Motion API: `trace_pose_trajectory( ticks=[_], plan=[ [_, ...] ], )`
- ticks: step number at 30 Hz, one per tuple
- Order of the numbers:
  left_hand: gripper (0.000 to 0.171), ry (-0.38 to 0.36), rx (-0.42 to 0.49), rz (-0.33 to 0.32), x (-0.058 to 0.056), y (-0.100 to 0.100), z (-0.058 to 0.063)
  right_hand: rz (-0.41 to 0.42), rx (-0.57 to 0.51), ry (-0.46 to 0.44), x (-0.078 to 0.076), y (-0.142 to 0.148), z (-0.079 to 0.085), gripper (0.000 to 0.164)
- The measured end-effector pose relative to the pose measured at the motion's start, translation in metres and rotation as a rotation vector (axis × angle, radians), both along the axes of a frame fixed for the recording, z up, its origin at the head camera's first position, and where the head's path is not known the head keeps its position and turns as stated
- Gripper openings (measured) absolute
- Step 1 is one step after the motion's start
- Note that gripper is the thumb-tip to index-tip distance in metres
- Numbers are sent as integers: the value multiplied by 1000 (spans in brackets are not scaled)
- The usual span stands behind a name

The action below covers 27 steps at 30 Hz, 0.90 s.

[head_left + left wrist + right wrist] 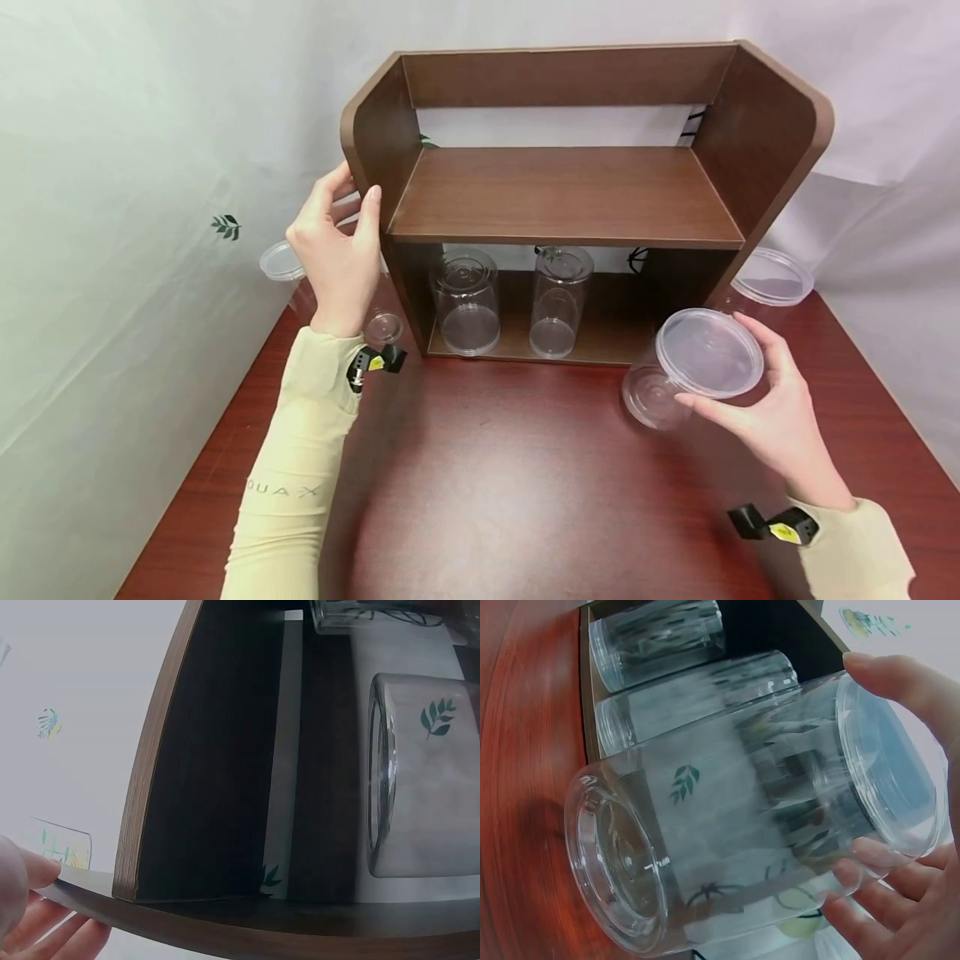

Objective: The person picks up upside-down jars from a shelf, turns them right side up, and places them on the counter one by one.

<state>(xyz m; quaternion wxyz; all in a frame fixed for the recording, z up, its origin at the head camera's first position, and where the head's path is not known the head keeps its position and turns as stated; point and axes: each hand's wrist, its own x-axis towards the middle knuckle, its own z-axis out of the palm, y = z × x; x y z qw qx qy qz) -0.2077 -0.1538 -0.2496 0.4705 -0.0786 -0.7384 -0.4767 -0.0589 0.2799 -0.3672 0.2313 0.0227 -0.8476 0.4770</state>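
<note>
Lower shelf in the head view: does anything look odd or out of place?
The left clear jar and right clear jar there appear upside down, ringed bases on top, whereas the held jar in the right hand has its lid up.

Left hand and right hand both grip, fingers curled opposite thumbs.

Underneath: dark-red table, wood-grained, glossy, shining palely near the middle | behind and along both sides: white cloth, creased, loosely folded at right | on cloth at left: green leaf sprig | at back, right of centre: black line drawing | upper right, right-wrist view: yellow-and-green print
</note>
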Motion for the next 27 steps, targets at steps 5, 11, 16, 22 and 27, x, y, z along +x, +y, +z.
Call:
trace_pose_trajectory(
  ticks=[5,11,16,22,27],
  plan=[
    [30,-5,-4,4,0,0,1,-72,-34,-18,3,9,0,109],
    [30,-8,-3,2,0,0,1,-130,-53,-15,6,22,3,106],
    [29,1,-3,1,0,0,0,-175,-103,-50,10,31,8,102],
    [29,0,-9,-1,-1,0,0,-225,-140,-75,13,43,10,101],
    [29,-6,-6,-3,0,0,1,-264,-222,-68,11,54,10,99]
  ],
)
